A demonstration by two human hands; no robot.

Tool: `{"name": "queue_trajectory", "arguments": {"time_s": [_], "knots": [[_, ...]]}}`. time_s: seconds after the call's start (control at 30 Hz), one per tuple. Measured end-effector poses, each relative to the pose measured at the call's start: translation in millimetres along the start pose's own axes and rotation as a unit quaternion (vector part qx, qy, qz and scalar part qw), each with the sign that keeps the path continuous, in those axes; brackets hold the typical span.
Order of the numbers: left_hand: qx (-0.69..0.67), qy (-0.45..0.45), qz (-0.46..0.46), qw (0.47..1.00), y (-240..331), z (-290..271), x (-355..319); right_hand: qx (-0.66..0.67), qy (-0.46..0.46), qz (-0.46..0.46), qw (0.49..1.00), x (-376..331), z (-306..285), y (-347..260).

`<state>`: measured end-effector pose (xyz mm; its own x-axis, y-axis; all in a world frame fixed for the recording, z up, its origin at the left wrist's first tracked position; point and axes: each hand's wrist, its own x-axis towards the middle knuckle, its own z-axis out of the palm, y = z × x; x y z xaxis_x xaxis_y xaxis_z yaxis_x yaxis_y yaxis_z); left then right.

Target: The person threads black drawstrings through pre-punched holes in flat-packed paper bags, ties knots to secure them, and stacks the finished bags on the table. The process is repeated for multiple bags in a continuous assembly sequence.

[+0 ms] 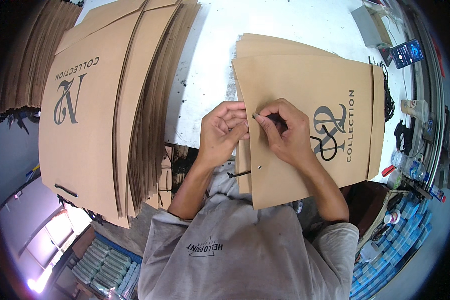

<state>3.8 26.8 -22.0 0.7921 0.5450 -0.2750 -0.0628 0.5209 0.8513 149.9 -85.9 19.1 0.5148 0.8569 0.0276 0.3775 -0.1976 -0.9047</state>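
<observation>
A brown paper bag (305, 75) with dark printing lies on top of a small pile in front of me. My left hand (222, 132) is closed at the bag's left edge, its fingertips partly hidden behind the paper. Just right of that edge my right hand (285, 125) pinches the end of a black cord (329, 159). The rest of the cord loops out below this hand, over the printing. Nearer to me on the same edge is a small hole (259, 167), and a knotted black cord end (231, 175) sticks out past the edge.
To the left stands a thick stack of similar brown bags (85, 145), with another stack (32, 60) beyond it. On the white table (220, 30) at right are a grey box (371, 26), a phone (406, 53), a plastic cup (414, 109) and a bundle of black cords (389, 100).
</observation>
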Motion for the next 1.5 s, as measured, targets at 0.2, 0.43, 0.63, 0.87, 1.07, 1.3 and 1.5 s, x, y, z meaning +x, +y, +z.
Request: {"name": "queue_trajectory", "arguments": {"time_s": [0.2, 0.43, 0.63, 0.87, 1.07, 1.3, 1.5], "knots": [[0.138, 0.061, 0.059, 0.987, -0.3, 2.1, -6.1, -0.007, 0.029, -0.063, 0.998, -1.6, 3.3, 14.2], [0.140, 0.059, 0.102, 0.983, 14.7, -10.9, -39.9, -0.019, 0.011, -0.087, 0.996, -17.4, 10.5, -5.5], [-0.002, -0.043, -0.059, 0.997, 24.4, -1.0, -28.4, -0.014, 0.022, -0.157, 0.987, -32.5, 13.8, -10.1], [0.042, 0.057, 0.022, 0.997, 5.2, 7.2, -29.9, 0.044, 0.073, -0.073, 0.994, -20.6, 30.7, -22.7], [0.351, 0.096, 0.212, 0.907, 5.8, -9.3, -27.1, -0.084, 0.001, -0.108, 0.991, -9.7, 36.8, -7.4], [0.231, 0.025, 0.228, 0.946, -6.6, -13.8, -8.7, 0.160, -0.029, 0.105, 0.981, -8.5, 18.6, 2.1], [0.129, 0.086, 0.211, 0.965, -21.0, 3.3, -13.0, 0.202, -0.019, 0.068, 0.977, -6.1, 20.1, 3.6]]}}
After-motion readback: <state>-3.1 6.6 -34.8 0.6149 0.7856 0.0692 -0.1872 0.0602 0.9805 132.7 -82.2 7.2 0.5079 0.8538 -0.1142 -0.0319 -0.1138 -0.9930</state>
